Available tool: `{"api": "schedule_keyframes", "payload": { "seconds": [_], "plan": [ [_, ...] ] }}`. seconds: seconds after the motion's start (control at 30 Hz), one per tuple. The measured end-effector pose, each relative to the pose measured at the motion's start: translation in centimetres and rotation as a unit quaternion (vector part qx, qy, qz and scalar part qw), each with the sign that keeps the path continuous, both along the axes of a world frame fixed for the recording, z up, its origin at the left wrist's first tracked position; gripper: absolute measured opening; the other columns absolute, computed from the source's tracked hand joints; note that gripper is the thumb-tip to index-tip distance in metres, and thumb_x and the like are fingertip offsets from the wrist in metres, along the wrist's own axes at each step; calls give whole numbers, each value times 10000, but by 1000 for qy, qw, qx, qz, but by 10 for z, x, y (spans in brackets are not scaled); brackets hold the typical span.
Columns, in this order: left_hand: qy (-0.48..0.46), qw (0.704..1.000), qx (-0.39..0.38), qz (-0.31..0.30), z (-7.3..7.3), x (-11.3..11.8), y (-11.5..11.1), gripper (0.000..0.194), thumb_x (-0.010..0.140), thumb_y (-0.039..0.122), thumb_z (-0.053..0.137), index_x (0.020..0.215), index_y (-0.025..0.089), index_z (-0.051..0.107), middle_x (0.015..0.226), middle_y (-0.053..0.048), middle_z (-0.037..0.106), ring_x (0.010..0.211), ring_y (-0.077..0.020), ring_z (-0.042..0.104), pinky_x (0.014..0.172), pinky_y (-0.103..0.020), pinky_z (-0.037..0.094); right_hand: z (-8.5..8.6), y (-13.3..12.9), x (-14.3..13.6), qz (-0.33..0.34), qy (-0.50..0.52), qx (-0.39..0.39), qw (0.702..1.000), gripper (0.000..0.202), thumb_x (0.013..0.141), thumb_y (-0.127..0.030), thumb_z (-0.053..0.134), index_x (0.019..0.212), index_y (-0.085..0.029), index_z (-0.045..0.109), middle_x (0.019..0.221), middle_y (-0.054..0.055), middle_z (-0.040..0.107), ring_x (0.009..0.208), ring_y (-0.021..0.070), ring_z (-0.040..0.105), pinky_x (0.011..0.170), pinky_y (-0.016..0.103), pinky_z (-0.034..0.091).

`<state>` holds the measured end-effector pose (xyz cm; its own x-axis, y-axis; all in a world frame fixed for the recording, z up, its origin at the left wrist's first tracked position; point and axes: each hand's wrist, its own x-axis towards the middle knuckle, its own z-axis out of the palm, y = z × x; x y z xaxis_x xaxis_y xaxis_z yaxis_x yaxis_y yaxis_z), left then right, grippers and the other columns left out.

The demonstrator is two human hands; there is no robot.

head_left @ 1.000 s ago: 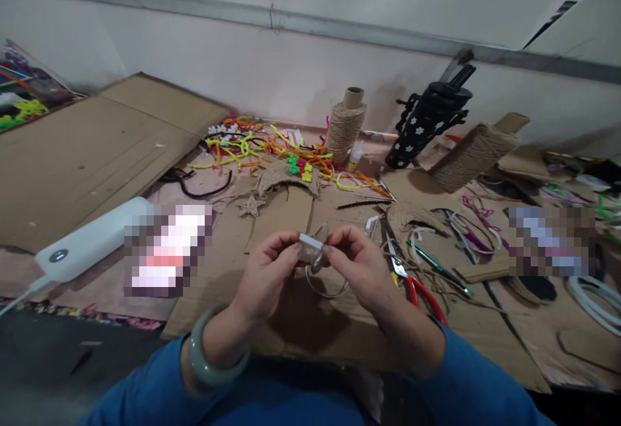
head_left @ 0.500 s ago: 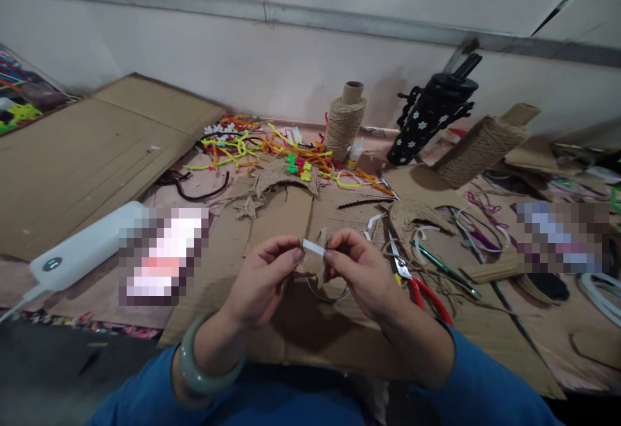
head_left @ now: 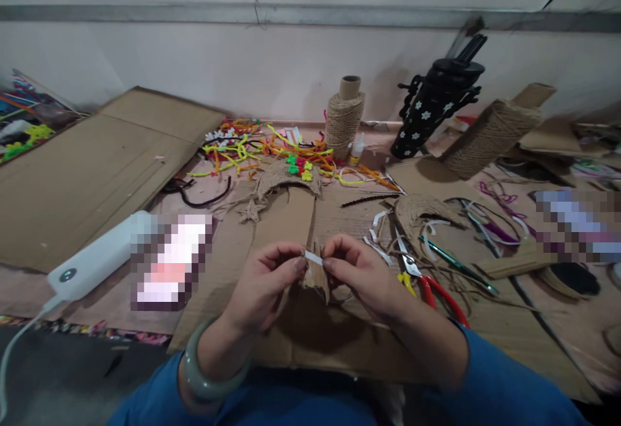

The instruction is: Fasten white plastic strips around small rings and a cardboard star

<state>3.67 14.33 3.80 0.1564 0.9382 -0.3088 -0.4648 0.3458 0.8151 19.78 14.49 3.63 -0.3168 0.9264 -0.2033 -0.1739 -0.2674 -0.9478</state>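
A short white strip lies across a small piece of brown cardboard between my two hands. My left hand pinches the strip's left end, and my right hand pinches its right end. Both hands are closed, thumb against forefinger. Beyond them lie a twine-wrapped crescent with small green, pink and yellow flowers and a twine star. Right of my right hand are red-handled scissors, loose white strips and a second twine crescent.
Two twine spools stand at the back, with a black flowered holder between them. Bright pipe cleaners lie in a heap. At left are a cardboard sheet, a white device and a blurred-out bright object.
The cardboard piece between my hands has turned and now shows a broader face under the white strip. The camera view has shifted slightly; both hands still pinch the strip.
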Motion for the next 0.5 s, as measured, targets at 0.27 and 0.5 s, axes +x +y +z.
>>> {"api": "schedule_keyframes", "payload": {
  "seconds": [0.27, 0.5],
  "plan": [
    [13, 1000, 8, -5, -5, 1, 1, 251, 498, 281, 887, 694, 189, 759, 602, 3, 695, 542, -75, 583, 529, -152, 483, -2, -3, 9, -74, -280, 344, 893, 32, 828, -194, 544, 832, -223, 558, 879, 44, 636, 851, 185, 595, 756, 326, 477],
    [84, 992, 90, -30, -11, 1, -1, 124, 618, 236, 821, 729, 216, 771, 683, -10, 732, 621, -102, 622, 593, -175, 516, 4, -4, 14, -84, -363, 496, 784, 109, 898, -198, 538, 809, -205, 600, 760, 38, 660, 736, 170, 575, 669, 295, 456]
  ]
}}
